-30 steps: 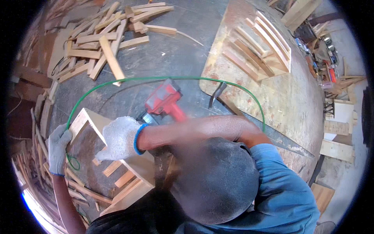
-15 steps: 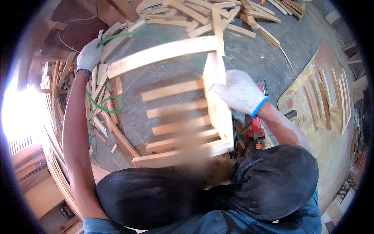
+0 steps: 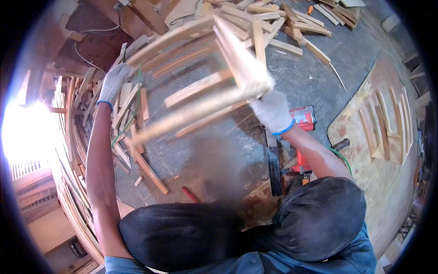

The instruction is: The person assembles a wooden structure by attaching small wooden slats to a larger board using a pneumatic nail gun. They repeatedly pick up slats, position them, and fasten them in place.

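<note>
While I am lifting the slatted wooden frame [image 3: 196, 86] above the floor [image 3: 319, 73], my left hand [image 3: 113, 84] and right hand [image 3: 273, 112] are clamping opposite ends, and I am judging level, firm grips best beside the red nail gun [image 3: 303, 119].

The floor [image 3: 346, 59] is grey concrete, dusty and scuffed, littered across its far side with loose offcut wooden slats [image 3: 292, 32] lying at all angles. To the right lies a broad, worn plywood sheet [image 3: 365, 150], stained yellow and rust-brown, with several short slats [image 3: 388, 128] laid out on it in a row. Along the left runs a curved stack of thin wooden strips [image 3: 68, 150], and hard white daylight [image 3: 23, 132] blazes in low on that side, washing out everything around it, while a dark brown patch [image 3: 86, 23] crossed by a pale cable sits at the upper left.
</note>
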Demonstrator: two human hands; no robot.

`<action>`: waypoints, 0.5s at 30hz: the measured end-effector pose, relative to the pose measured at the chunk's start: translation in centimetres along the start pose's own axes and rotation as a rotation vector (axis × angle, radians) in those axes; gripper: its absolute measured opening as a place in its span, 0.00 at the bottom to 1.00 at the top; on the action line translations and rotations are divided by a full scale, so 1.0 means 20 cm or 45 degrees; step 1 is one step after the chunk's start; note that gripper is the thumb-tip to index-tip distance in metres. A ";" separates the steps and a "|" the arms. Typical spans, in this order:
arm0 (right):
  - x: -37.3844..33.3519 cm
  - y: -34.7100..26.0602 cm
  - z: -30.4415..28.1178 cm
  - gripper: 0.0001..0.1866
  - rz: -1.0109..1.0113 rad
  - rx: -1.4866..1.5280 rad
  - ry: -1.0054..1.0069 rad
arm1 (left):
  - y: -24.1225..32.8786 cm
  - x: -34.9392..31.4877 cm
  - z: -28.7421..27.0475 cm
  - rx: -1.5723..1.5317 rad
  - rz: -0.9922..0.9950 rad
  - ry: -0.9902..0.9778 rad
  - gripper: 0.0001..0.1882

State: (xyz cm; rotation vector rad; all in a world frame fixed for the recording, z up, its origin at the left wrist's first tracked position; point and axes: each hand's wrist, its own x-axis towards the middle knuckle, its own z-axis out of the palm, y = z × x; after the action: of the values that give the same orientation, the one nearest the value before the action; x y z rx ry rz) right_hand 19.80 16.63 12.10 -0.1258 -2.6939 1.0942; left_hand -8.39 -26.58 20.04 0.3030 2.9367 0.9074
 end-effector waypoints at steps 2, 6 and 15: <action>-0.10 0.10 0.18 0.26 -0.087 -0.025 -0.010 | -0.01 0.06 0.06 0.157 -0.229 -0.239 0.26; -0.12 -0.06 0.09 0.28 0.030 0.001 -0.290 | 0.10 -0.10 0.17 -0.280 -0.046 -0.412 0.22; -0.07 0.14 0.06 0.13 -0.062 0.029 -0.272 | 0.89 -0.35 0.19 -0.365 0.296 -0.794 0.22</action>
State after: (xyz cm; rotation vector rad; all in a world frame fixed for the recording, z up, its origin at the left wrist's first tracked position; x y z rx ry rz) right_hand 20.81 17.51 9.09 0.0644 -2.8524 1.1852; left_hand 1.91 -11.55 26.94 0.7601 2.2040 1.0141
